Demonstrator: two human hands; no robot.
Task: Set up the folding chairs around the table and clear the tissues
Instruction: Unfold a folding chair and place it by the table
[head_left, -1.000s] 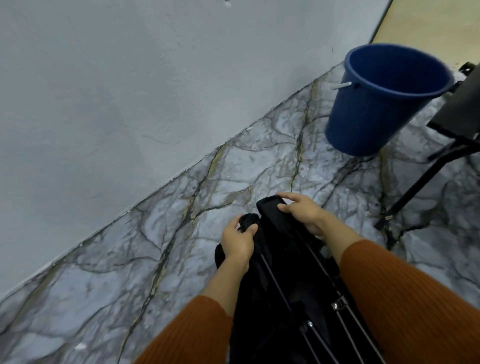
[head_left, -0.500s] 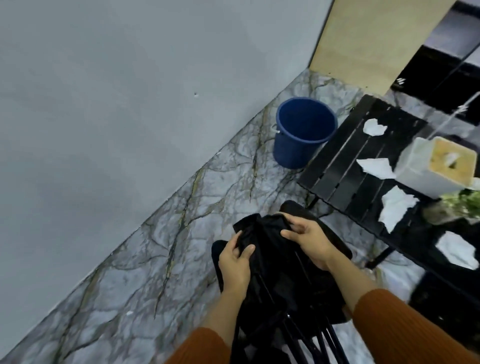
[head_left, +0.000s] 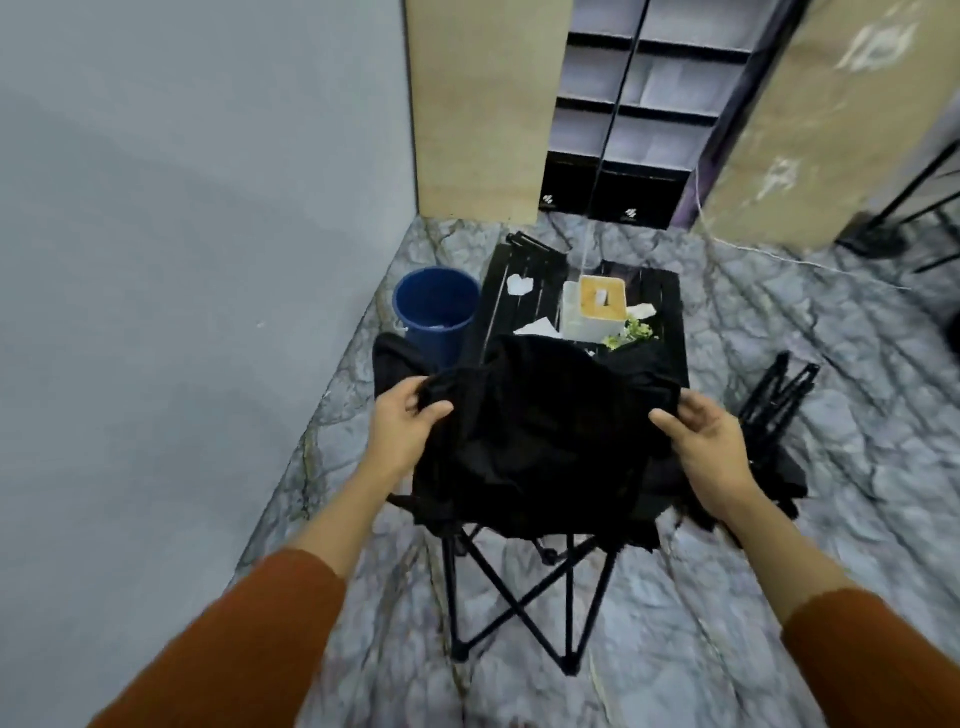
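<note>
Chair: a black fabric folding chair stands opened on crossed black legs on the grey marbled floor, between the two hands.
Left hand: the left hand grips the chair's top fabric edge at its left corner.
Right hand: the right hand grips the same edge at its right corner.
Tabletop: a low black slatted tabletop sits just beyond the chair, with crumpled white tissues scattered on it.
Box: a white tissue box with a tan top stands on the tabletop, one tissue poking from its slot.
Bucket: a round blue plastic bucket stands just left of the tabletop; its contents are too blurred to tell.
Spare: a folded black chair frame lies on the floor to the right.
</note>
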